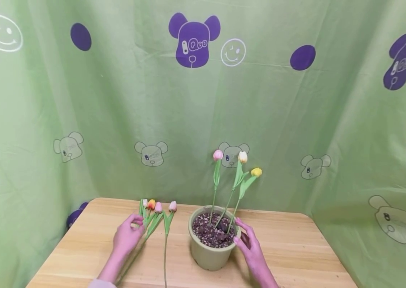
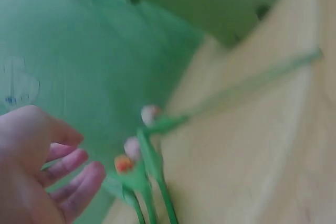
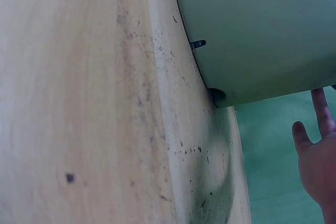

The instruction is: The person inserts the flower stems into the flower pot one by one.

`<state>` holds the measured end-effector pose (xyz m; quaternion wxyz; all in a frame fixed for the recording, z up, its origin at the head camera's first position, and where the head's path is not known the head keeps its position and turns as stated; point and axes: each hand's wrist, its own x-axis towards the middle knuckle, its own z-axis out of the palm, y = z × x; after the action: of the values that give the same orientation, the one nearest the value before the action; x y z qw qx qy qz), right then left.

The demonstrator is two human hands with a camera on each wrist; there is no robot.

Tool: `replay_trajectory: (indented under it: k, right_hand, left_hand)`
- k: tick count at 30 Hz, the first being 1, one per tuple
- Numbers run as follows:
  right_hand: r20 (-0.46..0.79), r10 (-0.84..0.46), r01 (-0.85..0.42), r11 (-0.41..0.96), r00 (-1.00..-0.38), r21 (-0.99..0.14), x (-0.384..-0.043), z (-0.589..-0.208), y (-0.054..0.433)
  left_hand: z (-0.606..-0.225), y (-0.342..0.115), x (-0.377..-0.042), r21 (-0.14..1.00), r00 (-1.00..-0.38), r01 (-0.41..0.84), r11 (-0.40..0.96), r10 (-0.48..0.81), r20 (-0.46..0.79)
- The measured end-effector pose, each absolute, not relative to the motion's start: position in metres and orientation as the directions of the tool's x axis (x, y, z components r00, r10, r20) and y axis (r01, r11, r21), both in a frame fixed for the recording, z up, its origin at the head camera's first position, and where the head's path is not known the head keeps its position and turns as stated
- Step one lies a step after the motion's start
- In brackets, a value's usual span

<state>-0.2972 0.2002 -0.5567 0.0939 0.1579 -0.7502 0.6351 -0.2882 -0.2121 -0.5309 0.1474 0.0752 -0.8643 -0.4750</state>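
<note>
My left hand point(image 1: 127, 237) hovers by several artificial tulips lying on the table, among them an orange tulip point(image 1: 151, 204) and a pink tulip point(image 1: 158, 207). In the left wrist view its fingers point(image 2: 79, 182) are loosely bent and hold nothing, a little apart from the blurred flowers. A separate pink tulip point(image 1: 172, 206) lies to their right. My right hand point(image 1: 253, 249) rests its fingertips against the right rim of a green flowerpot point(image 1: 208, 256). In the dark soil point(image 1: 206, 236) stand a pink tulip point(image 1: 218, 155), a cream tulip point(image 1: 243, 157) and a leaning yellow tulip point(image 1: 256, 172).
The wooden table point(image 1: 293, 248) bears the pot near its middle, with dark specks of soil point(image 3: 199, 150) beside the pot's base. Behind and at both sides hangs a green curtain point(image 1: 195, 112) with printed bear heads and smiling faces.
</note>
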Motion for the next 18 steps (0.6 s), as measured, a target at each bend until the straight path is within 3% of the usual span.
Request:
replay_trajectory:
  k: [9,18]
  right_hand:
    - [0.347,-0.129,-0.363,0.140,-0.929,-0.921,-0.297,-0.555,0.197]
    - [0.343,-0.117,-0.359,0.153,-0.932,-0.921,-0.294,-0.554,0.199]
  left_hand:
    - [-0.560,-0.256,-0.264,0.749,-0.956,-0.110,0.653,-0.274,0.099]
    - [-0.566,-0.261,-0.264,0.742,-0.975,-0.106,0.662,-0.218,0.055]
